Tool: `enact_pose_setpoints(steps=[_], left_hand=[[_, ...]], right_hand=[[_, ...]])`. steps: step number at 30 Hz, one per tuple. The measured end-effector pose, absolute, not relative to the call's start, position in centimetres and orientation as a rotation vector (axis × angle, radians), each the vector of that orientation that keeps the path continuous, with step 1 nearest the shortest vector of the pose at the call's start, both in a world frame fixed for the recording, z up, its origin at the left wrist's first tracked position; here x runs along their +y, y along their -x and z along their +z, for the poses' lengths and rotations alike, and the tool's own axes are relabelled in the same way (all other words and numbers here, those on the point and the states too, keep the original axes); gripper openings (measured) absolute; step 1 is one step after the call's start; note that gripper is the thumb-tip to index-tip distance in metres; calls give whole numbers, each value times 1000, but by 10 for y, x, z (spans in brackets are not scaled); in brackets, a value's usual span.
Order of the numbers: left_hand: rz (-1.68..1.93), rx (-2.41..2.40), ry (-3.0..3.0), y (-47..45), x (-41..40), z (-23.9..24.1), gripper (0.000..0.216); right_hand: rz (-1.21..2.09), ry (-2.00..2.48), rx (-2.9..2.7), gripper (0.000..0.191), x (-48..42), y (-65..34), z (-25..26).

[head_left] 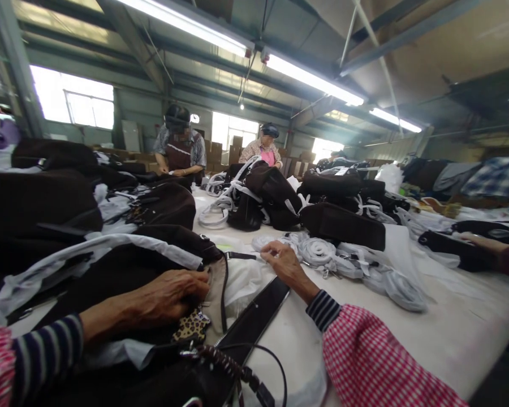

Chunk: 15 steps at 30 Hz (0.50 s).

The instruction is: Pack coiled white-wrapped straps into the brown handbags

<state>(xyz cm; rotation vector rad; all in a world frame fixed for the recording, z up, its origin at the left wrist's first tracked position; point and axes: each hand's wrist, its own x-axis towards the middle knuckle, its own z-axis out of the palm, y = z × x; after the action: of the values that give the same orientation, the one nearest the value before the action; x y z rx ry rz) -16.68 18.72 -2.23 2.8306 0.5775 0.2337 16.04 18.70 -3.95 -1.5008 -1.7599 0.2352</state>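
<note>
A dark brown handbag (pixel 123 271) lies open before me, its beige lining and zipper edge showing. My left hand (pixel 169 297) has its fingers curled over the bag's opening at the lining; the fingertips are partly hidden. My right hand (pixel 286 268) pinches at the outer end of a short dark zipper tab (pixel 241 256) sticking out from the bag. Below my left hand hangs a leopard-print tag (pixel 192 326). A braided dark cord with a metal clip (pixel 220 359) lies across the front. White wrapping (pixel 106 246) covers the bag's handle.
Coiled, wrapped straps (pixel 322 251) lie on the white table (pixel 365 328) beyond my right hand. More dark bags (pixel 275 192) are heaped behind and at left. Two people (pixel 180 147) stand across the table. Another person's hand (pixel 483 243) rests on a dark bag at right.
</note>
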Motion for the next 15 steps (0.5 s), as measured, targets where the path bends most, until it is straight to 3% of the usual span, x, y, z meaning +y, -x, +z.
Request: enact_pose_setpoints(steps=[3,8,10,14,15], left_hand=[[218,590,-2770,164,188,-28,19],[173,653,-2763,165,189,-33,19],[163,656,-2776,166,189,-34,20],[137,676,-2791,165,188,-35,18],[131,679,-2795,164,188,-34,19]], right_hand=[[224,1476,-1874,25,201,-144,-45],[255,1460,-2023,27,195,-125,-59],[211,1470,-1982,31,186,-130,-53],[222,1514,-1940,14,148,-143,-25],[270,1523,-1973,23,135,-143,-19]])
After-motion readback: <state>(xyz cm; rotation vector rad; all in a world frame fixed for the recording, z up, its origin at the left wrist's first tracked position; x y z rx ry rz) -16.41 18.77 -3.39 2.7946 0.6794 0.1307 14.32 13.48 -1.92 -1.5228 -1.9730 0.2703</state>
